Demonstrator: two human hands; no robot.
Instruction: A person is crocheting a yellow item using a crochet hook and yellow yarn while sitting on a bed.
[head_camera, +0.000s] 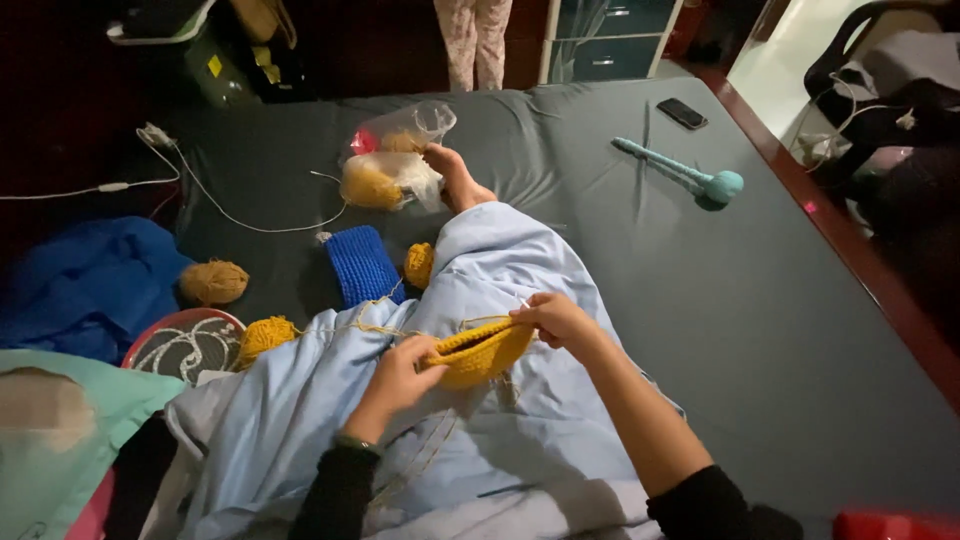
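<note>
Left hand: the left hand (398, 372) pinched the near edge of a yellow crocheted piece (480, 352), fingers closed on it
Right hand: the right hand (553, 318) gripped the piece's far edge, a thin hook just showing above its fingers
Crocheted piece: lay between both hands, over the lap in light blue trousers (480, 270)
Yarn: a yellow strand ran left to a yellow ball (264, 336)
Nearby: blue knitted patch (362, 266), tan yarn ball (212, 282), plastic bag of yarn (392, 170)
Farther: teal crocheted stick (690, 176) and dark phone (682, 113) on the grey sheet (760, 300)
</note>
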